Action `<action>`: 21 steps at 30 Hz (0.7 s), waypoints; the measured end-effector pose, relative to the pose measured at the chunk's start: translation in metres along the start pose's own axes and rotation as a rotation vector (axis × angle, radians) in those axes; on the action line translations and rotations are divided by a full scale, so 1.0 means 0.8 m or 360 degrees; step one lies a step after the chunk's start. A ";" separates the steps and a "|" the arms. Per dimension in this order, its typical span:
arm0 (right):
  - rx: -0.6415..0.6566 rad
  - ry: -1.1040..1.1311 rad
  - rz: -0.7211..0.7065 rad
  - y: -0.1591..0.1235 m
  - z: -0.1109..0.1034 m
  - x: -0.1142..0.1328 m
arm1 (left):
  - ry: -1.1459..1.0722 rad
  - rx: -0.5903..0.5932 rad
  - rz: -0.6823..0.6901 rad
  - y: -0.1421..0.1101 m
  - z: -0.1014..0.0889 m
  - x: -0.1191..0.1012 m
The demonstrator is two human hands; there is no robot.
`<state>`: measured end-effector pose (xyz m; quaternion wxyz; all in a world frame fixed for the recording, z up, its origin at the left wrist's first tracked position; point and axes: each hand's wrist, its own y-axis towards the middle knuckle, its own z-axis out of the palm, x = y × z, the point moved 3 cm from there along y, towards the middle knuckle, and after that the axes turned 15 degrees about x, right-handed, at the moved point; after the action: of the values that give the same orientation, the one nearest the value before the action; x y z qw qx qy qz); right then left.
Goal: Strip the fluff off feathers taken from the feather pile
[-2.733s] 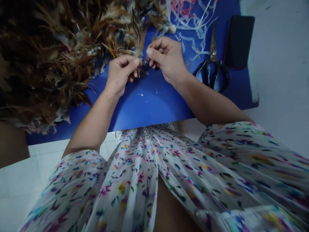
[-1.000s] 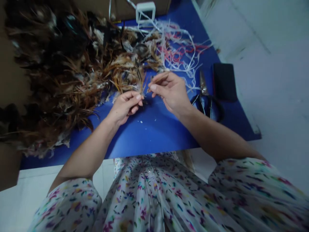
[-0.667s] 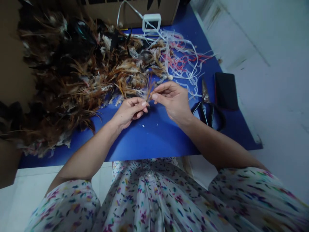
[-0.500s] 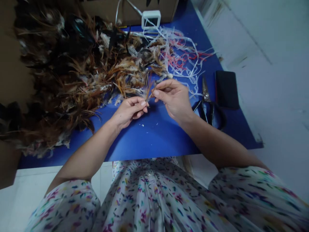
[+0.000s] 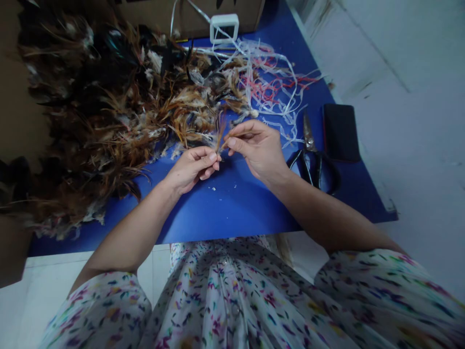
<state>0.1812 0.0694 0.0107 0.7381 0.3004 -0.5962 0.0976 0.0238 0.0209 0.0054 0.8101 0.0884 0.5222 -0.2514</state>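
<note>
My left hand (image 5: pixel 192 166) and my right hand (image 5: pixel 256 148) meet over a blue board (image 5: pixel 232 203). Both pinch a small bunch of brown feathers (image 5: pixel 220 132) that stands up between the fingertips. The left thumb and forefinger hold the quill ends; the right thumb and forefinger close on the bunch from the right. A large heap of brown, black and white feathers (image 5: pixel 109 111) lies just behind and left of the hands.
A tangle of white and red plastic string (image 5: pixel 271 85) lies behind my right hand. Scissors (image 5: pixel 314 157) and a black phone (image 5: pixel 339 132) rest at the board's right side. A white spool holder (image 5: pixel 224 26) and a cardboard box (image 5: pixel 189 14) stand at the back. Pale floor surrounds the board.
The view tilted up, showing more of the heap and the box. My right hand brought a feather to the bunch in my left hand and pinched it there.
</note>
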 end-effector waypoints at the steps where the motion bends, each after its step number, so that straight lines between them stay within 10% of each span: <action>1: 0.0002 -0.0029 -0.0008 -0.001 0.000 0.000 | -0.0003 0.0004 -0.0007 0.000 0.000 0.000; 21: 0.0027 -0.0286 -0.0055 -0.007 0.007 0.014 | -0.0017 0.0041 -0.0051 -0.001 0.001 0.001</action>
<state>0.1824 0.0589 0.0203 0.6807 0.3244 -0.6538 0.0627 0.0244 0.0200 0.0050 0.8075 0.0891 0.5159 -0.2716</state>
